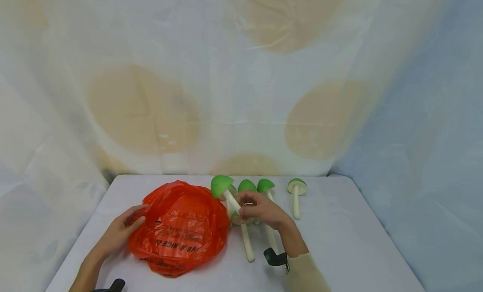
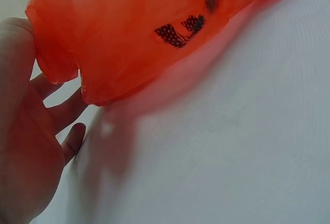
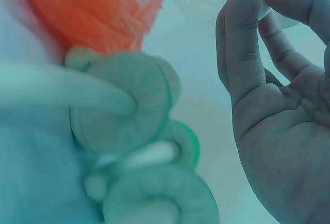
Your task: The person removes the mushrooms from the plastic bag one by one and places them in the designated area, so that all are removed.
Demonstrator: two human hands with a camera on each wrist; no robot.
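Note:
In the head view, my left hand [image 1: 120,230] holds the left edge of a crumpled red plastic bag [image 1: 179,229] with dark printing. Seen from the left wrist, the bag [image 2: 134,43] hangs against that hand's [image 2: 31,131] fingers, some of them behind its edge. My right hand [image 1: 262,209] pinches the white stem of a toy mushroom [image 1: 222,186], its green cap up and leaning left beside the bag. The right wrist view has this hand [image 3: 289,79] with thumb and fingertips together on the stem. Several like mushrooms [image 1: 247,241] lie beneath and around it, partly hidden.
One more mushroom [image 1: 296,199] lies apart, to the right on the white table [image 1: 339,241]. Behind the table's back edge hangs a pale sheet [image 1: 234,95] with tan circles. Sheets also hang at both sides.

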